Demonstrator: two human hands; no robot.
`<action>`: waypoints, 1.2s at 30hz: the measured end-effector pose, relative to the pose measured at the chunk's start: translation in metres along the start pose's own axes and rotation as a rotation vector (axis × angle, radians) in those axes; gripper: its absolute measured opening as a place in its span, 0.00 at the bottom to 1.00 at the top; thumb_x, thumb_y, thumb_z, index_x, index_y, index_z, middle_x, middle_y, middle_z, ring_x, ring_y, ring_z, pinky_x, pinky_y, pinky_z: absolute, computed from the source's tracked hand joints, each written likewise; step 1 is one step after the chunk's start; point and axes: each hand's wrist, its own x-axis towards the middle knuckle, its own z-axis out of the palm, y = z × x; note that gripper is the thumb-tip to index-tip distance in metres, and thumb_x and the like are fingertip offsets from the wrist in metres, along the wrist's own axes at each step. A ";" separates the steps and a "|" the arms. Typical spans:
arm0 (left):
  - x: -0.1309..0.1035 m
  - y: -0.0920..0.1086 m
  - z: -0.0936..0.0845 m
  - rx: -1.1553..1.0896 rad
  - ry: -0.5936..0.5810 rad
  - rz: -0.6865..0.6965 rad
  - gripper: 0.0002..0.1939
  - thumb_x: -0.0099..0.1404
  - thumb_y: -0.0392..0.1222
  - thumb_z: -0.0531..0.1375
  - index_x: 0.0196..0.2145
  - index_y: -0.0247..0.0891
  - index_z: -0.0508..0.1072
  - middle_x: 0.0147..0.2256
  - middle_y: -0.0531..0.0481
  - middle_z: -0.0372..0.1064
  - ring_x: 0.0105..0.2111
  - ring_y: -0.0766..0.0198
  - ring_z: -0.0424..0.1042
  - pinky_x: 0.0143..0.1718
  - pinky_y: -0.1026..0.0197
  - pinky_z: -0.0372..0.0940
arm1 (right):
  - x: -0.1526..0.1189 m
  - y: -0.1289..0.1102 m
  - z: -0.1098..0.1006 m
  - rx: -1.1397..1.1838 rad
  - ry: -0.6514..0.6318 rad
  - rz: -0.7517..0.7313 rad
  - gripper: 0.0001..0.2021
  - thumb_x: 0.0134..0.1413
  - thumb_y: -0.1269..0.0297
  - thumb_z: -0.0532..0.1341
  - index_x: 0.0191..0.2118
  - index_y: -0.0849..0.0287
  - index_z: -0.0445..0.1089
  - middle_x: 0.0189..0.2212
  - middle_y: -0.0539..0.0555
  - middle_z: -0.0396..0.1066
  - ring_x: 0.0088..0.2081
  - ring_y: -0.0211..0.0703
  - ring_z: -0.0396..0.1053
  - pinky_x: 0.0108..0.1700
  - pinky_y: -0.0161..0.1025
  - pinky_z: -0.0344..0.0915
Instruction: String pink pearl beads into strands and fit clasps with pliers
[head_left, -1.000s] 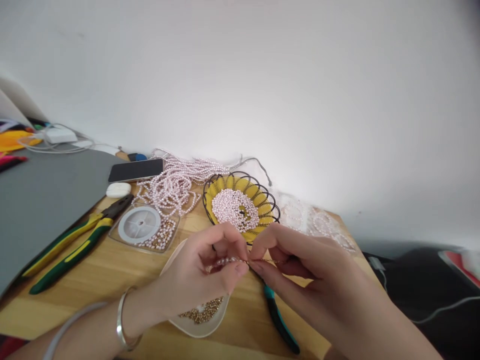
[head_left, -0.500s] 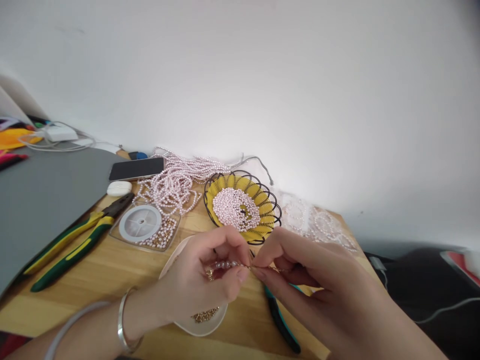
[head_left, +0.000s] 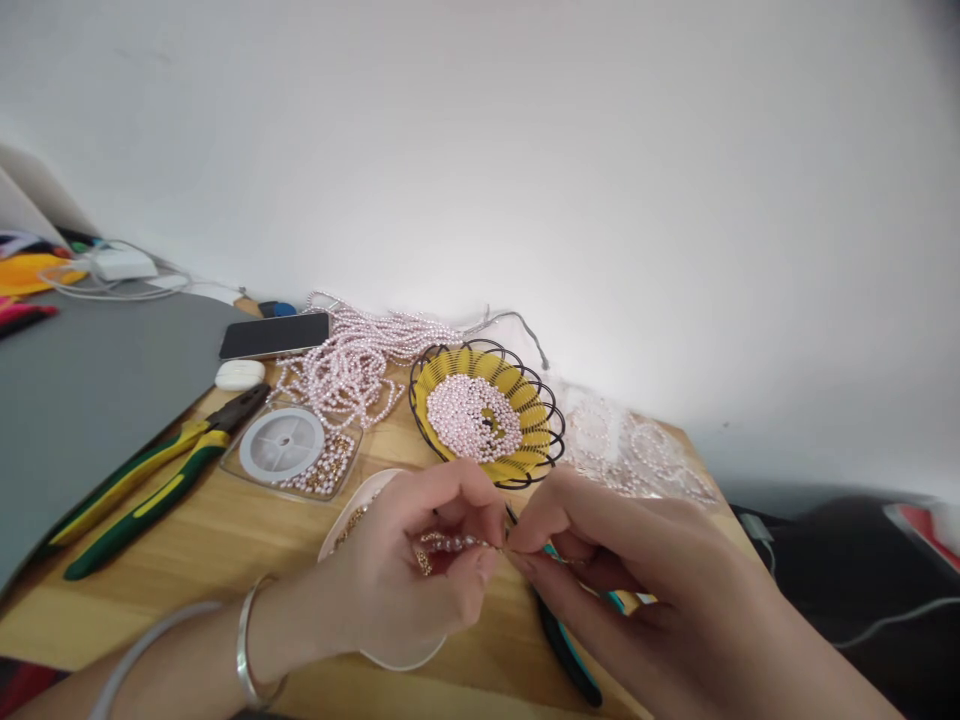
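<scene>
Above a white dish (head_left: 409,658), my left hand (head_left: 420,570) is closed in a pinch on a strand of small pearly and gold beads (head_left: 459,543). Part of the strand curls inside that palm. My right hand (head_left: 637,560) pinches the strand's thin end, its thumb and forefinger almost meeting my left fingertips; detail at the join is too small to make out. Gold beads show at the dish's left side, and my left hand covers most of the dish. Beneath my right hand lie teal-and-black pliers (head_left: 566,650), partly hidden.
A yellow basket (head_left: 536,430) with black wire loops holds loose pink beads. Pink bead strings (head_left: 345,370), a phone (head_left: 275,336), a white case (head_left: 240,375), a clear box with a spool (head_left: 281,446) and green-yellow pliers (head_left: 157,490) lie left. Bagged beads (head_left: 637,440) lie right.
Both hands have sunk slightly, still pinching the strand. The curled beads in my left palm have shifted, and more gold beads show at the dish's left side.
</scene>
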 end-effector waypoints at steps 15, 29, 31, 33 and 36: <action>0.002 0.004 0.003 -0.021 -0.024 -0.009 0.05 0.62 0.32 0.56 0.33 0.40 0.61 0.25 0.56 0.57 0.21 0.71 0.53 0.20 0.68 0.49 | -0.001 0.003 0.001 -0.001 0.030 -0.047 0.08 0.60 0.74 0.56 0.33 0.52 0.63 0.18 0.41 0.59 0.18 0.31 0.56 0.20 0.29 0.53; 0.001 0.006 0.002 -0.032 -0.060 -0.025 0.04 0.63 0.33 0.57 0.34 0.39 0.63 0.27 0.56 0.58 0.22 0.71 0.52 0.20 0.67 0.49 | 0.000 -0.001 -0.001 -0.012 0.020 -0.023 0.08 0.61 0.74 0.56 0.33 0.53 0.64 0.20 0.42 0.63 0.19 0.31 0.58 0.20 0.29 0.53; 0.000 0.006 0.002 -0.025 -0.065 -0.040 0.04 0.64 0.35 0.57 0.35 0.39 0.63 0.27 0.56 0.57 0.22 0.72 0.52 0.20 0.67 0.49 | 0.000 -0.001 -0.001 -0.012 0.010 -0.008 0.08 0.61 0.74 0.55 0.33 0.53 0.63 0.19 0.42 0.62 0.19 0.31 0.58 0.20 0.29 0.53; 0.000 0.006 0.002 -0.033 -0.066 -0.066 0.04 0.65 0.36 0.57 0.36 0.38 0.63 0.27 0.56 0.56 0.22 0.72 0.52 0.20 0.68 0.49 | 0.001 0.001 0.000 -0.001 -0.005 0.007 0.08 0.62 0.72 0.54 0.33 0.54 0.64 0.19 0.43 0.62 0.19 0.32 0.58 0.20 0.30 0.54; 0.000 0.006 0.002 -0.084 -0.073 -0.101 0.03 0.69 0.38 0.55 0.37 0.39 0.63 0.26 0.57 0.54 0.21 0.72 0.51 0.20 0.69 0.49 | 0.002 0.004 0.001 0.015 -0.033 0.027 0.07 0.64 0.70 0.54 0.33 0.54 0.64 0.19 0.43 0.59 0.19 0.33 0.55 0.20 0.30 0.53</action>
